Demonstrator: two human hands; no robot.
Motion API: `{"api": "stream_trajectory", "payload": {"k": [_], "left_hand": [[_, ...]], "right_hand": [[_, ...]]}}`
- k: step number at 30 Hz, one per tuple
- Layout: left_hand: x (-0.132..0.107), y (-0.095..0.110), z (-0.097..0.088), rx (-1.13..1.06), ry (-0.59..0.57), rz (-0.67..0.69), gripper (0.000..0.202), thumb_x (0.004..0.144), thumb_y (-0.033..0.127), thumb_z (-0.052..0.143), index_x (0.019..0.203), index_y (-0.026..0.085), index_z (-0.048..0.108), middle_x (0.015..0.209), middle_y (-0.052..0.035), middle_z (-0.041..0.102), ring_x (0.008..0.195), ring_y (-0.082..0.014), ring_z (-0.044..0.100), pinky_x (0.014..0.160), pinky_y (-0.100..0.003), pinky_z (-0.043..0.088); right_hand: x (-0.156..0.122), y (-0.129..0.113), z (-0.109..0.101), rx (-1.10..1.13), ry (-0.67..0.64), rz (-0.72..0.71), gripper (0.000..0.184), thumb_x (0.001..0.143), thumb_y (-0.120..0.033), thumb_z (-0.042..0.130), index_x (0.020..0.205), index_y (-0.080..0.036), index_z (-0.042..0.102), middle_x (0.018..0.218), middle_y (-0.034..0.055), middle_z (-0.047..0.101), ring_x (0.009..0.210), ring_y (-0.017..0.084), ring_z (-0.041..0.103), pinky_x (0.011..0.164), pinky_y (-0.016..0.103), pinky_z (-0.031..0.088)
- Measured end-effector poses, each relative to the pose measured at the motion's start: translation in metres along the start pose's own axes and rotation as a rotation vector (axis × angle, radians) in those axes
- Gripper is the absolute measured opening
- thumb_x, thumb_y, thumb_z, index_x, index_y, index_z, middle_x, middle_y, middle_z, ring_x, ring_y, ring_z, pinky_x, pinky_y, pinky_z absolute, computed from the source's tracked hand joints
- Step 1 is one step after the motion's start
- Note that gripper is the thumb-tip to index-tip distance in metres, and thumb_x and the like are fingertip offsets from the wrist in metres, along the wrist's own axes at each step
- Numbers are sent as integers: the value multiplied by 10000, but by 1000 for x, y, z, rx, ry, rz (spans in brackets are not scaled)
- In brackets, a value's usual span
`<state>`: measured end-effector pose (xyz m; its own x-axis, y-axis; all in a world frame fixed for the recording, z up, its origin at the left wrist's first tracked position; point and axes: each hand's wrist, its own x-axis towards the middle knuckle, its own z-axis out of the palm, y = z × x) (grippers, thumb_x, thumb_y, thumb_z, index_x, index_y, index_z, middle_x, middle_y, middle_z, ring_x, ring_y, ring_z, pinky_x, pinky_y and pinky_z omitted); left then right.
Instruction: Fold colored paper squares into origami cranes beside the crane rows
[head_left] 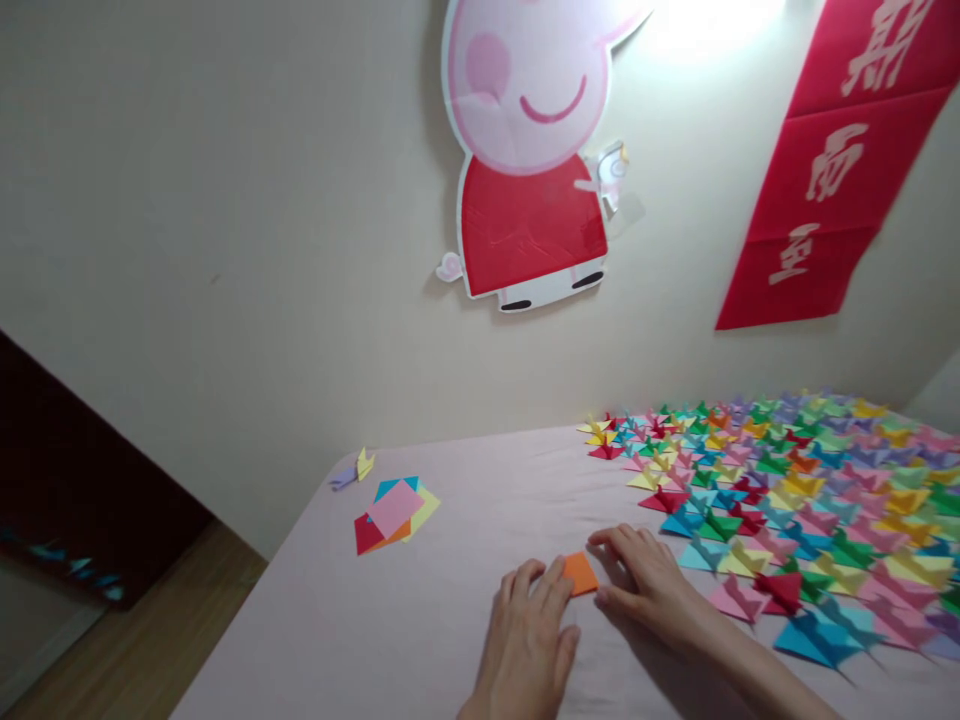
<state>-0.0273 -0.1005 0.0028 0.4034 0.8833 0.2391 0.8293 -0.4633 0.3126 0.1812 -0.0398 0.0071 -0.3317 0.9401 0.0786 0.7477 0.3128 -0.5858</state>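
A small folded square of orange paper lies flat on the cloth-covered table between my two hands. My left hand rests palm down, its fingers lying over the paper's left edge and its thumb apart. On the other side, my right hand has thumb and fingers spread around the right edge, touching or nearly touching it. Neither hand is closed round the paper. To the left of my hands lies a loose pile of coloured paper sheets, with a pink one on top.
Rows of folded paper cranes in many colours cover the table's right side, close to my right forearm. Two more paper cranes sit at the far left corner. Behind the pale table cover rises a wall with a pig cutout and red banner.
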Motion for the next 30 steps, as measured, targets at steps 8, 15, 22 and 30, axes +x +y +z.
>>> {"api": "stream_trajectory", "payload": {"k": [8,15,22,30], "left_hand": [[2,1,1,32,-20,10,373,906,224,552,1278,247,578,1461,-16,510,1250,-266,478,1063,-464,428],[2,3,0,46,-13,25,392,923,239,542,1315,252,545,1472,-14,494,1274,-274,461,1076,-479,411],[4,7,-7,6,-49,20,372,919,222,538,1291,227,552,1422,-12,539,1239,-275,469,1069,-477,414],[3,6,-9,-27,-54,25,361,892,157,549,1243,242,564,1430,-5,531,1209,-256,475,1042,-478,433]], "right_hand": [[1,-17,21,-91,169,-16,158,796,-234,606,954,-225,610,1002,70,652,926,263,540,796,375,358],[3,-8,21,-100,159,-30,182,838,-171,545,975,-257,627,997,50,663,929,250,550,780,353,356],[24,-10,21,-155,167,5,144,860,-164,536,928,-236,639,941,55,660,894,264,550,774,378,347],[12,-1,11,-3,97,-73,182,844,-156,555,981,-244,635,964,65,657,918,261,536,797,397,403]]}}
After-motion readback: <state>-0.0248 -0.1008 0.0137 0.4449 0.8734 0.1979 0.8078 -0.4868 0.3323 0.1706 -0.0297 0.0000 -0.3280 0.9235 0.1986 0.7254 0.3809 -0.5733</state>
